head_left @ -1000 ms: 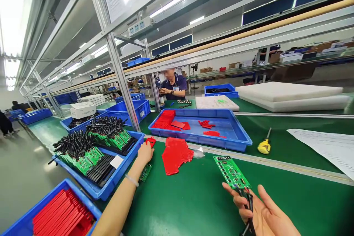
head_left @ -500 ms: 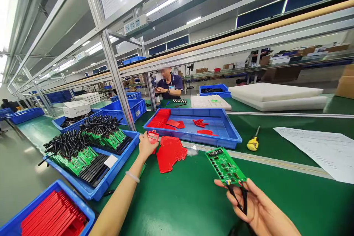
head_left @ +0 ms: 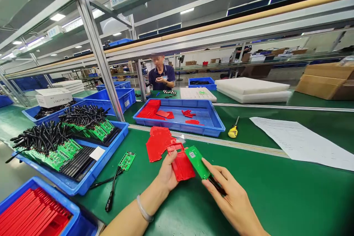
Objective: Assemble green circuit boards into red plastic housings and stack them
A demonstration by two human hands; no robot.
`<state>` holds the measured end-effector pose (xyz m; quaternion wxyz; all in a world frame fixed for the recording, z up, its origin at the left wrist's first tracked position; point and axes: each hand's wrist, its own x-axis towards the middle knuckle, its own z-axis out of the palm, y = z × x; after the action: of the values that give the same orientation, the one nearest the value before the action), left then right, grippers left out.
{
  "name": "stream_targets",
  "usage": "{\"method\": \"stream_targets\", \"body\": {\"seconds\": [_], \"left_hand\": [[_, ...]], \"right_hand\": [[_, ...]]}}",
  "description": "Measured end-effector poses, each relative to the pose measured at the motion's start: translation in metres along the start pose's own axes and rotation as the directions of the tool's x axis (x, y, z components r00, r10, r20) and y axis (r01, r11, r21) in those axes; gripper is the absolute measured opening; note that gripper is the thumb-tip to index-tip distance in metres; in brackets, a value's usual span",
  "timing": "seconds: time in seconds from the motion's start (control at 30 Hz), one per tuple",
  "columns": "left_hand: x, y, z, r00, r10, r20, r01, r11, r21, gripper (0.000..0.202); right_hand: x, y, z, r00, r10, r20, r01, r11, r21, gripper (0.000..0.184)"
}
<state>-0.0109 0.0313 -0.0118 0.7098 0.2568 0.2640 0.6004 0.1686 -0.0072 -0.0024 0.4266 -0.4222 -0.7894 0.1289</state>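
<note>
Red plastic sheet (head_left: 182, 167) is pinched at its near-left edge by the left hand (head_left: 167, 177), over the table (head_left: 276, 191). The right hand (head_left: 229, 199) grips the near end of a circuit board (head_left: 197, 161). The board's long axis slants away leftward, and it touches the sheet's right edge.

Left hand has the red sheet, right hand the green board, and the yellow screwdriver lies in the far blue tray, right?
Not quite: in the head view the screwdriver lies on the green belt, right of the tray, not in it. The left hand holds the red sheet, the right hand the board.
</note>
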Motion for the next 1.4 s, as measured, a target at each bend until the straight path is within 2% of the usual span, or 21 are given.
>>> {"method": "stream_targets", "body": {"seconds": [0.1, 0.27, 0.43, 0.67, 0.73, 0.8, 0.83, 0.9, 0.97, 1.0, 1.1, 1.27, 1.33, 1.4], "left_hand": [[-0.014, -0.006, 0.007, 0.99, 0.092, 0.11, -0.08, 0.991, -0.106, 0.057], [-0.026, -0.016, 0.016, 0.982, 0.135, 0.131, -0.133, 0.991, -0.029, 0.085], [-0.026, -0.019, 0.019, 0.98, 0.195, 0.024, -0.195, 0.981, -0.001, 0.079], [-0.021, -0.02, 0.014, 0.977, 0.209, -0.049, -0.21, 0.977, -0.03, 0.071], [-0.02, -0.019, 0.014, 0.981, 0.186, -0.052, -0.188, 0.982, -0.032, 0.071], [-0.02, -0.017, 0.014, 0.987, 0.156, -0.037, -0.158, 0.987, -0.034, 0.072], [-0.02, -0.015, 0.015, 0.989, 0.143, -0.025, -0.144, 0.989, -0.033, 0.072], [-0.022, -0.012, 0.018, 0.994, 0.105, 0.01, -0.105, 0.994, -0.023, 0.071], [-0.024, -0.011, 0.02, 0.997, 0.053, 0.06, -0.052, 0.999, -0.011, 0.066], [-0.025, -0.012, 0.021, 0.996, 0.031, 0.087, -0.031, 1.0, -0.005, 0.064], [-0.027, -0.014, 0.022, 0.991, 0.01, 0.133, -0.012, 1.0, 0.013, 0.058], [-0.026, -0.016, 0.018, 0.995, 0.013, 0.101, -0.016, 0.999, 0.032, 0.06], [-0.025, -0.015, 0.016, 0.988, -0.059, 0.14, 0.063, 0.998, -0.021, 0.06], [-0.024, -0.014, 0.014, 0.966, -0.171, 0.196, 0.191, 0.978, -0.087, 0.057]], "right_hand": [[-0.004, -0.003, 0.011, 0.999, -0.03, 0.018, 0.03, 0.998, -0.048, 0.049], [-0.01, -0.009, 0.026, 0.997, -0.073, 0.025, 0.076, 0.991, -0.109, 0.047], [-0.013, -0.01, 0.034, 0.996, -0.076, 0.041, 0.081, 0.986, -0.145, 0.044], [-0.018, -0.01, 0.041, 0.997, -0.037, 0.069, 0.045, 0.992, -0.115, 0.043], [-0.018, -0.011, 0.039, 0.994, 0.018, 0.104, -0.012, 0.999, -0.052, 0.043], [-0.014, -0.011, 0.034, 0.976, 0.155, 0.156, -0.167, 0.983, 0.07, 0.043], [-0.012, -0.011, 0.031, 0.947, 0.246, 0.206, -0.281, 0.947, 0.156, 0.043], [-0.006, -0.01, 0.025, 0.846, 0.378, 0.376, -0.504, 0.796, 0.335, 0.044], [-0.001, -0.009, 0.022, 0.757, 0.359, 0.546, -0.629, 0.626, 0.461, 0.045], [0.001, -0.009, 0.022, 0.738, 0.32, 0.594, -0.652, 0.565, 0.506, 0.046], [0.002, -0.006, 0.025, 0.757, 0.277, 0.592, -0.641, 0.491, 0.59, 0.049], [0.001, -0.007, 0.029, 0.772, 0.285, 0.568, -0.632, 0.446, 0.634, 0.055], [0.002, -0.009, 0.03, 0.766, 0.266, 0.585, -0.639, 0.407, 0.652, 0.056], [0.003, -0.011, 0.031, 0.747, 0.24, 0.62, -0.658, 0.403, 0.637, 0.058]]}}
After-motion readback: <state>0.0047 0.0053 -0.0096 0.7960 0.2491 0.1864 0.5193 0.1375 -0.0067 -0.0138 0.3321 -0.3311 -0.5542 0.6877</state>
